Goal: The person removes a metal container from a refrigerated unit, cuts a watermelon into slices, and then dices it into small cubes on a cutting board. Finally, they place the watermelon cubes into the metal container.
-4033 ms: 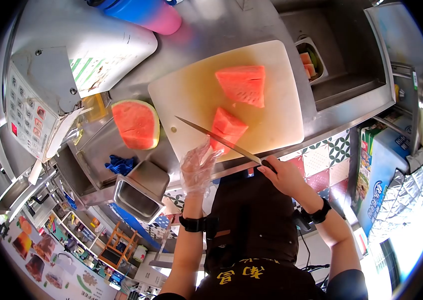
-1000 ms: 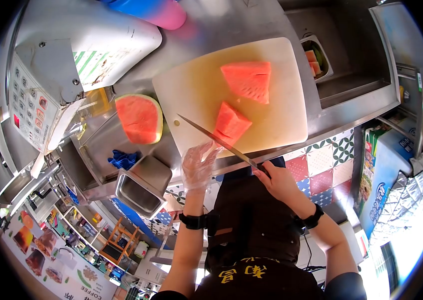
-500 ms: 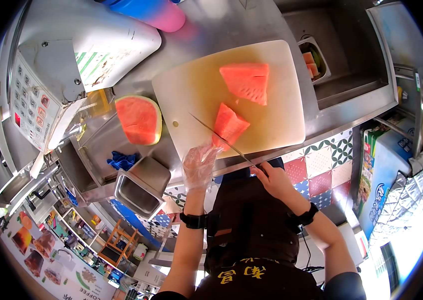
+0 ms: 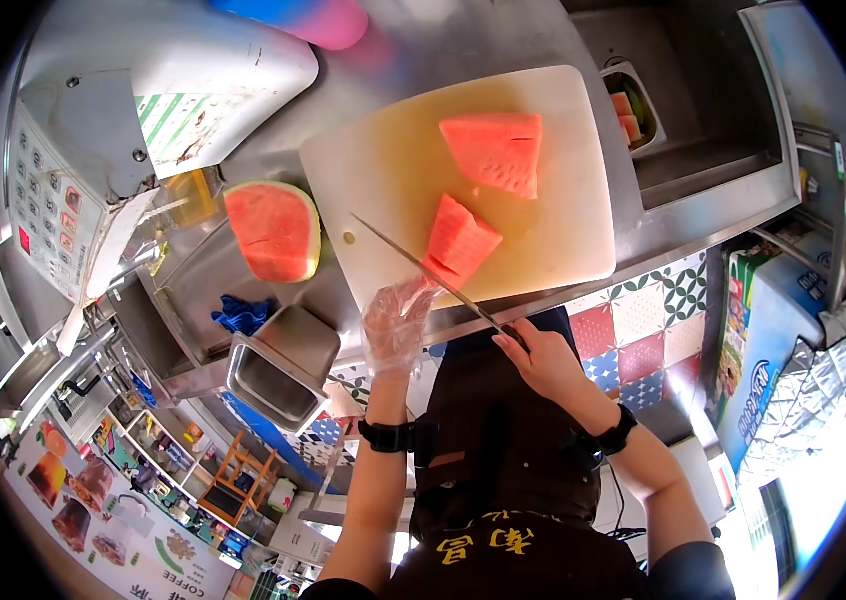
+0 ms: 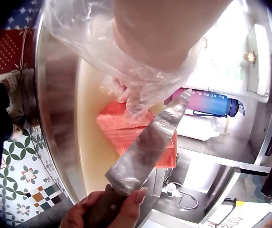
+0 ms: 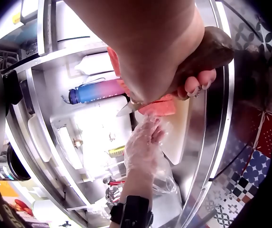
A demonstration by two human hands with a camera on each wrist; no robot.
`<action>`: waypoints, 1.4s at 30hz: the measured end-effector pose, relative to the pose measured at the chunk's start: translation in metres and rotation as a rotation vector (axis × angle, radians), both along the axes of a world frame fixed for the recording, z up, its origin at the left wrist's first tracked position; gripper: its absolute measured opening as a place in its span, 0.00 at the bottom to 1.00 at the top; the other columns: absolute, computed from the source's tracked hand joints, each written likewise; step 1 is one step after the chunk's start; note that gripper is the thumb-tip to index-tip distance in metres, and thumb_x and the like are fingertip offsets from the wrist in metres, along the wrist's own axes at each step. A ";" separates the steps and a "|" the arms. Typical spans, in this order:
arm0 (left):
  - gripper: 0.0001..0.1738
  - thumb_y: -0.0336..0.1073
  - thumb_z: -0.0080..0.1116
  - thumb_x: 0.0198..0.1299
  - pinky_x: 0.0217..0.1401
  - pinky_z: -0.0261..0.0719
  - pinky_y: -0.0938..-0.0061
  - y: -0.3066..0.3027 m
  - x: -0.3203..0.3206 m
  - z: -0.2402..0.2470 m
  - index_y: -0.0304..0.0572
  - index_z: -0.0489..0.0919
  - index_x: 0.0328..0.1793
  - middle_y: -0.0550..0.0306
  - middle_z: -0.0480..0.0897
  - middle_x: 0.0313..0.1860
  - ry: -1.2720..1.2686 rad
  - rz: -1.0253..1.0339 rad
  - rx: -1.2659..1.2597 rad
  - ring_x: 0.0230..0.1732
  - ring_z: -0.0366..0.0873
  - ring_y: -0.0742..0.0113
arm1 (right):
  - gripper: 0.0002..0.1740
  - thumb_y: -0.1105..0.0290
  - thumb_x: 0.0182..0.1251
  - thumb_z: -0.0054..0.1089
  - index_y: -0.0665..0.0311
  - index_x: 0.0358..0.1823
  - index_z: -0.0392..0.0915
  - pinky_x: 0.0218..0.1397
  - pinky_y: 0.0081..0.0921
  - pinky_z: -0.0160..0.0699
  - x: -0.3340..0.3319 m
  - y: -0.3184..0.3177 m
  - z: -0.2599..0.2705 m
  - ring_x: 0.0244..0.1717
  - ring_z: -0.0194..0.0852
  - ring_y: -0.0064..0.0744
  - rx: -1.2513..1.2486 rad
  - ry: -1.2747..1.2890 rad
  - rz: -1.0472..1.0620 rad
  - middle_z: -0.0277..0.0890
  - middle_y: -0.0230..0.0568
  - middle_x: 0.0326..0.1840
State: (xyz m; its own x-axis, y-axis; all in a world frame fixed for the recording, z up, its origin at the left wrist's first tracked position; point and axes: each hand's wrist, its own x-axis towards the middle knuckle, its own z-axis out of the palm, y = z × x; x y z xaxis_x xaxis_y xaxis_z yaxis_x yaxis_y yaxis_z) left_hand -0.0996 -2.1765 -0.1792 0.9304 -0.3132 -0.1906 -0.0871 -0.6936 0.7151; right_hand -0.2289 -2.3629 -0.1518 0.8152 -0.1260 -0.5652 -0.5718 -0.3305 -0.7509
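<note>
Watermelon piece (image 4: 465,240) sits on the cutting board (image 4: 553,240) just beyond the left hand (image 4: 393,325), gloved fingers curled onto its near end; right hand (image 4: 545,360), clamped round the knife (image 5: 145,149), slants the blade near-right to far-left over that end, contact unclear.

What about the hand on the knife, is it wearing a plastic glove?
No, the right hand gripping the knife is bare; the clear plastic glove is on the left hand.
</note>
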 end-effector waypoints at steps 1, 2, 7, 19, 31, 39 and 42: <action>0.09 0.29 0.67 0.56 0.41 0.82 0.75 0.002 -0.001 -0.004 0.37 0.82 0.43 0.55 0.86 0.37 0.020 0.015 -0.035 0.38 0.85 0.65 | 0.23 0.49 0.71 0.51 0.66 0.37 0.71 0.26 0.50 0.74 0.000 0.001 -0.002 0.24 0.75 0.61 -0.010 -0.028 -0.018 0.75 0.56 0.19; 0.11 0.30 0.69 0.54 0.40 0.82 0.73 0.004 -0.002 -0.007 0.39 0.83 0.43 0.55 0.86 0.37 -0.014 0.001 -0.023 0.37 0.84 0.63 | 0.23 0.49 0.71 0.51 0.66 0.37 0.71 0.27 0.51 0.74 -0.002 0.003 -0.008 0.25 0.75 0.62 -0.027 0.001 -0.004 0.75 0.56 0.20; 0.14 0.33 0.71 0.54 0.41 0.82 0.71 0.002 -0.004 -0.002 0.41 0.82 0.46 0.54 0.85 0.39 0.022 -0.013 0.105 0.36 0.84 0.62 | 0.24 0.49 0.72 0.50 0.67 0.38 0.72 0.29 0.53 0.74 -0.011 0.012 -0.039 0.26 0.76 0.63 -0.031 0.130 0.014 0.76 0.58 0.22; 0.17 0.28 0.66 0.58 0.50 0.81 0.76 -0.004 -0.006 -0.001 0.37 0.79 0.54 0.53 0.85 0.43 0.271 0.177 -0.200 0.44 0.84 0.68 | 0.21 0.50 0.72 0.50 0.65 0.41 0.71 0.28 0.51 0.73 -0.004 0.010 -0.004 0.27 0.75 0.63 0.060 0.004 -0.063 0.75 0.57 0.22; 0.13 0.23 0.65 0.56 0.47 0.81 0.79 -0.008 -0.004 0.004 0.36 0.79 0.48 0.55 0.85 0.39 0.304 0.234 -0.292 0.42 0.84 0.71 | 0.20 0.51 0.72 0.51 0.63 0.41 0.70 0.24 0.50 0.72 0.002 0.017 -0.006 0.25 0.75 0.62 0.033 -0.022 -0.036 0.74 0.56 0.19; 0.11 0.26 0.64 0.60 0.48 0.80 0.79 -0.008 -0.002 0.004 0.34 0.78 0.48 0.55 0.85 0.41 0.269 0.177 -0.194 0.42 0.84 0.69 | 0.20 0.52 0.72 0.51 0.64 0.42 0.71 0.27 0.51 0.72 0.011 0.016 -0.003 0.27 0.75 0.63 0.025 0.029 -0.043 0.75 0.58 0.23; 0.11 0.28 0.63 0.61 0.49 0.80 0.78 -0.007 -0.003 0.001 0.34 0.78 0.48 0.55 0.86 0.42 0.273 0.180 -0.168 0.42 0.85 0.69 | 0.20 0.53 0.73 0.49 0.66 0.41 0.70 0.29 0.51 0.70 0.005 0.022 -0.017 0.29 0.74 0.65 -0.044 0.083 -0.006 0.74 0.59 0.23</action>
